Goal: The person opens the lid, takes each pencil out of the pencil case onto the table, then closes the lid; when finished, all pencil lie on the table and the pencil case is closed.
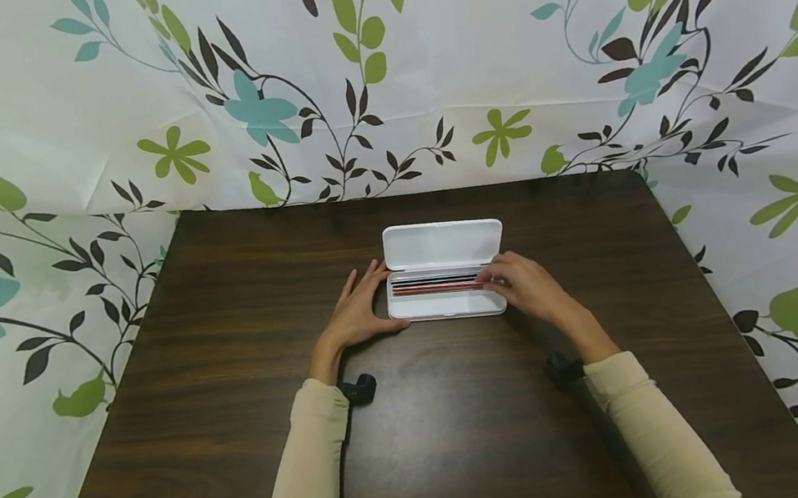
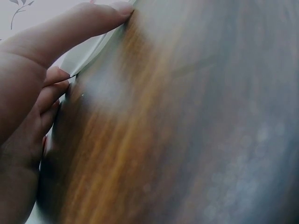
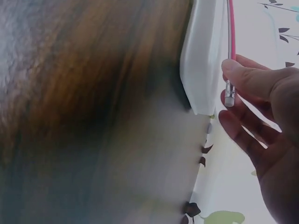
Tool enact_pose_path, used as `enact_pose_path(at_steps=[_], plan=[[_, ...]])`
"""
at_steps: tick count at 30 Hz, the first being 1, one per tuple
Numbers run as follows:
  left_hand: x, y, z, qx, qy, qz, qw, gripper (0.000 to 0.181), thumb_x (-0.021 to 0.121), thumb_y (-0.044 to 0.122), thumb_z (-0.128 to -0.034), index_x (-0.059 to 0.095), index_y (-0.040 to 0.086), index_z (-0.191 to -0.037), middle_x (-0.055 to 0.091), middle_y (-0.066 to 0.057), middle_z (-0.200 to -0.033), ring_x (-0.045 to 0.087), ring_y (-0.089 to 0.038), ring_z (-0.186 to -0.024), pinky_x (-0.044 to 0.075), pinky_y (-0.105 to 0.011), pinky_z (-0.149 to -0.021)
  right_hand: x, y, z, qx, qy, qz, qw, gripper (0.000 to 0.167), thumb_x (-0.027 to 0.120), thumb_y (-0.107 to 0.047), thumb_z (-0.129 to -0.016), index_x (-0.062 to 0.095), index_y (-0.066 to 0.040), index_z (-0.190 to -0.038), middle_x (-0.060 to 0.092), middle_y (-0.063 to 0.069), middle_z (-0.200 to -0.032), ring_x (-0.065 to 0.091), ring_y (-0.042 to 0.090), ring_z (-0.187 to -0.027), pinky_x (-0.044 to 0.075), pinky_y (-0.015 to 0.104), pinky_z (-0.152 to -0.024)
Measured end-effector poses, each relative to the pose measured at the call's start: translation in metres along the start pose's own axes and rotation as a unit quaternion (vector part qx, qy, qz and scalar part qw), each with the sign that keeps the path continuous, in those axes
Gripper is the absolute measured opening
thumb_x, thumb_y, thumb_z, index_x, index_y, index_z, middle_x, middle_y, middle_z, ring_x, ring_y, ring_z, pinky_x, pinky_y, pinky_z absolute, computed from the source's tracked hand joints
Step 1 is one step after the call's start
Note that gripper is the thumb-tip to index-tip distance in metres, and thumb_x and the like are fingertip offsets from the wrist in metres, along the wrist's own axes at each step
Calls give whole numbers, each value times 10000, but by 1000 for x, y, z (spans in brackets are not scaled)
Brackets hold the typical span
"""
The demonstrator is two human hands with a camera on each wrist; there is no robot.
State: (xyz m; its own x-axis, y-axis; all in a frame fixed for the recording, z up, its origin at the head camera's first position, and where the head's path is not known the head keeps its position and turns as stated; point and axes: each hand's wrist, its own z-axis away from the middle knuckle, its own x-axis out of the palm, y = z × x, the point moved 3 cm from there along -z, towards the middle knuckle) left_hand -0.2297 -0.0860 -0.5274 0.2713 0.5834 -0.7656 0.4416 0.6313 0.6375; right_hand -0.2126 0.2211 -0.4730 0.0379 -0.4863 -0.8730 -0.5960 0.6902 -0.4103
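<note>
A white pencil case (image 1: 448, 306) lies on the table with its lid (image 1: 442, 243) raised at the back. Several pencils (image 1: 434, 285), dark and red, lie lengthwise inside it. My left hand (image 1: 358, 313) holds the case by its left end, thumb at the front corner and fingers toward the back. In the left wrist view, the thumb (image 2: 84, 23) touches the case's edge. At the case's right end, my right hand (image 1: 525, 287) pinches a red pencil (image 3: 232, 37) between thumb and fingers, near its metal band and white eraser. The pencil's far end is out of the right wrist view.
The dark wooden table (image 1: 460, 426) extends around the case on every side. Behind and beside it hangs a white cloth (image 1: 462, 39) printed with leaves and flowers. A black wrist strap (image 1: 360, 389) sits on the left wrist, another (image 1: 564, 368) on the right.
</note>
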Motion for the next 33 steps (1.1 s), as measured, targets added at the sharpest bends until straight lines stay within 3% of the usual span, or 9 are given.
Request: enact_pose_path(at_steps=[6,15,22,33], plan=[[1,1,-1,14,1,-46,10000,988,824,556,-709,386,137,-1490,231,4,-1599,113,-190,-1481,-25,-427,-1181,-9,2,4,-235,365,-234,9988,182,768,12,-821,752,-83,-976,660,51,-942,600,210,-841,502,387,-717],[0,2,0,55,7,18,10000,988,839,524,-708,394,109,-1486,240,-14,-1597,117,-202,-1481,-17,-442,-1181,-23,9,17,-263,567,-104,9980,205,778,33,-797,751,-61,-978,663,24,-947,601,182,-873,519,400,-731],[-1,1,0,31,36,-22,10000,993,832,541,-706,393,107,-1484,260,-38,-1591,120,-208,-1482,-13,-439,-1181,-36,23,41,209,490,-56,9986,197,761,-5,-833,745,-84,-1013,654,-5,-964,583,157,-873,516,390,-738],[0,0,-1,-54,17,-23,10000,985,831,559,-697,404,128,-1473,253,-14,-1592,124,-191,-1480,-16,-415,-1182,-64,54,92,766,1003,103,9920,228,774,9,-810,749,-103,-1007,649,-29,-932,589,100,-848,481,244,-699]])
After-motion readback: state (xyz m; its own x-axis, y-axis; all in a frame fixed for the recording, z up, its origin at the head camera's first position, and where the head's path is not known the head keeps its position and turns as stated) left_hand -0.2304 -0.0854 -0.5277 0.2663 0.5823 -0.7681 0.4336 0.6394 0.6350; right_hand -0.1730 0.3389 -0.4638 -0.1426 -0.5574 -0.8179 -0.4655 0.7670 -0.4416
